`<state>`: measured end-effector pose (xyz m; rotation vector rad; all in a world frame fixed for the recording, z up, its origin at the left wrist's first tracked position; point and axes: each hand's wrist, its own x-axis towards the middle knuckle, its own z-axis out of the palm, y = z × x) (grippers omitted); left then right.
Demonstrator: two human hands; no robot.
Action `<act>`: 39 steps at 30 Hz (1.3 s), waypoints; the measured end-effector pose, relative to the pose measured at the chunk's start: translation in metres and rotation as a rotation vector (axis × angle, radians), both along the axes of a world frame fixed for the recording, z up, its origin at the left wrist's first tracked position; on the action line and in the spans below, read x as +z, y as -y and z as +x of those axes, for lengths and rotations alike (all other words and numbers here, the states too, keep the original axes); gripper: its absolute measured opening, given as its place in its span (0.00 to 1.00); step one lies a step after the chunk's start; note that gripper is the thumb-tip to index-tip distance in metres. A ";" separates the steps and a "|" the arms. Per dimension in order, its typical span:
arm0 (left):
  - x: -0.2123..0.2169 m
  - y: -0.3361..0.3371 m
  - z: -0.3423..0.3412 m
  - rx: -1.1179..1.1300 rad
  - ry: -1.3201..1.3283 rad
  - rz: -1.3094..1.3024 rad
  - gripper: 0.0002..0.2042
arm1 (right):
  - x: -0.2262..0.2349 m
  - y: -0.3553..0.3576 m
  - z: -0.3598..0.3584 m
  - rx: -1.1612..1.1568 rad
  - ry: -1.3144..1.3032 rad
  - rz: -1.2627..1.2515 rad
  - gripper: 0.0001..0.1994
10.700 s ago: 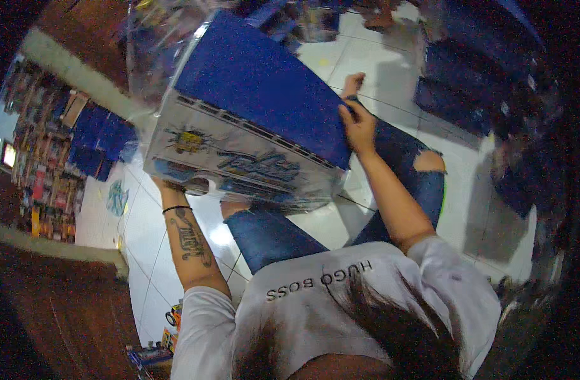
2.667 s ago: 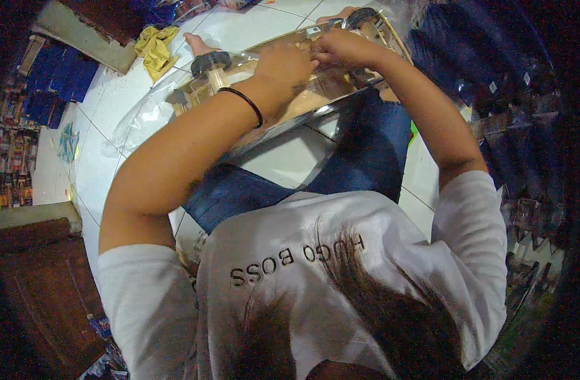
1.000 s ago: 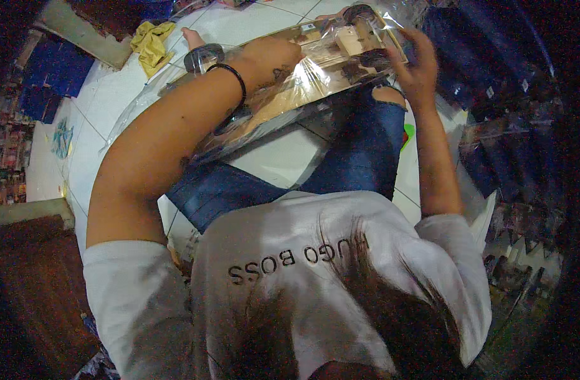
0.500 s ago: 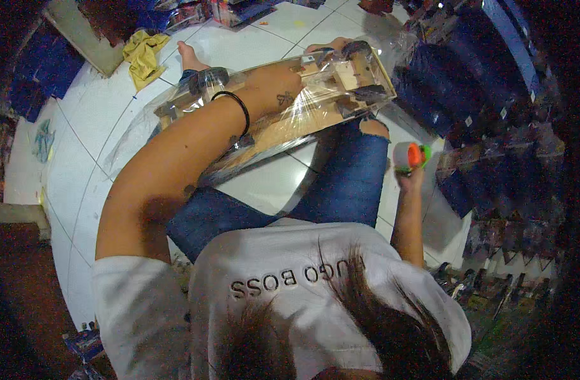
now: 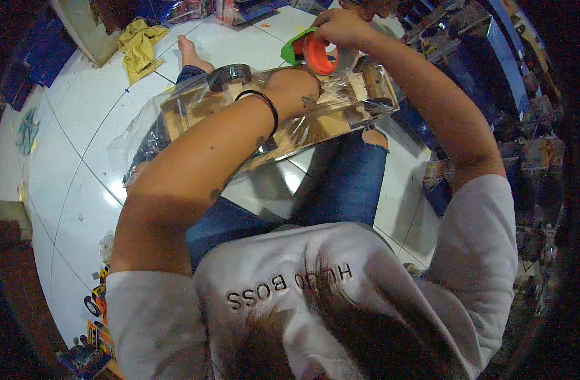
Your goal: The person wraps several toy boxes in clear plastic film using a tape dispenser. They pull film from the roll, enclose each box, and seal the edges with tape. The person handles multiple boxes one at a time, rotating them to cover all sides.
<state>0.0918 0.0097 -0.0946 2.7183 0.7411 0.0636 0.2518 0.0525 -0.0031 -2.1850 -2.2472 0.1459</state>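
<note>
A wooden toy truck (image 5: 290, 138) with dark wheels, loosely covered in clear plastic wrap (image 5: 152, 130), lies across my lower legs. My left hand (image 5: 294, 85), wearing a black wrist band, is closed on the wrap over the middle of the truck; its fingertips are mostly hidden. In my right hand (image 5: 342, 30) is a green tape dispenser (image 5: 294, 50) with a roll of tape on an orange core (image 5: 320, 56). The right hand grips it from above at the truck's far side, with the roll close to my left hand.
White floor tiles (image 5: 62, 183) surround my crossed legs. A crumpled yellow cloth or paper (image 5: 138, 47) lies at the far left. Blue and plastic-wrapped packages (image 5: 448, 69) are stacked along the right. Near my left elbow stands a yellow and black toy vehicle (image 5: 95, 304).
My right hand has brought the tape dispenser from low beside my right leg up to the far side of the truck. The left hand and truck have shifted slightly right in view.
</note>
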 end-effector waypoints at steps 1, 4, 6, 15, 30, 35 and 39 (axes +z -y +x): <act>-0.003 -0.002 0.002 0.014 0.017 0.025 0.13 | 0.001 -0.009 0.002 0.121 0.083 -0.047 0.14; -0.012 -0.005 0.006 0.025 0.047 0.096 0.14 | 0.006 -0.045 -0.004 0.198 0.348 -0.413 0.13; -0.016 -0.006 0.006 -0.025 0.046 0.160 0.15 | 0.012 -0.054 -0.011 0.011 0.391 -0.512 0.12; -0.008 -0.011 0.001 -0.030 0.129 -0.056 0.13 | -0.005 0.170 0.002 -0.032 -0.240 0.427 0.22; -0.023 -0.026 0.000 -0.152 0.136 -0.035 0.15 | -0.131 0.285 -0.069 -0.086 0.009 -0.239 0.22; -0.018 -0.029 0.000 -0.154 0.032 0.082 0.12 | -0.164 0.335 0.030 -0.364 -0.284 0.791 0.27; 0.004 -0.027 0.001 -0.209 -0.037 0.014 0.11 | -0.274 0.370 0.142 -1.014 -0.455 0.931 0.25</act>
